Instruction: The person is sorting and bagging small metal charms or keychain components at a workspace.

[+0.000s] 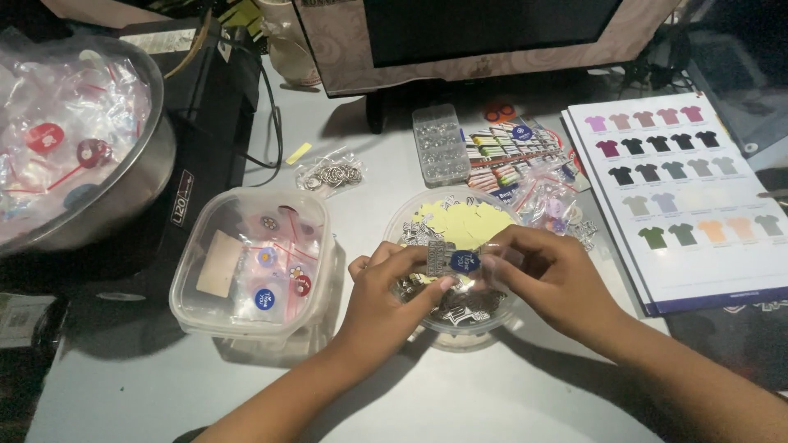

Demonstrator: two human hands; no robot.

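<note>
Head camera, looking down at a grey tabletop [492,394] in dim light. Near the centre of the frame two bare hands meet above a round clear tub [460,324] that holds pale yellow paper pieces and small silvery metal charms.

The left hand [386,291] comes in from the lower middle of the frame. Its thumb and fingers are pinched together on a small silver charm [440,258], held upright just over the tub.

The right hand [554,275] comes in from the lower right. Its fingertips are closed on a small clear plastic bag [492,264], held right beside a round blue sticker [463,262]. The sticker sits between the two hands, touching the charm; whether it is stuck on the bag cannot be told.

Left of the hands stands a square clear plastic box [250,262] holding more small bags with round blue, red and flowered stickers. At the upper left edge is a big metal bowl [139,164] heaped with filled clear bags. Above the tub, toward the upper middle, lies a narrow clear bead case [440,143], with a small bag of metal rings [330,174] to its left. At the right side lies a printed sheet [698,238] showing rows of coloured shirt shapes. A dark screen [484,29] stands along the top edge.
</note>
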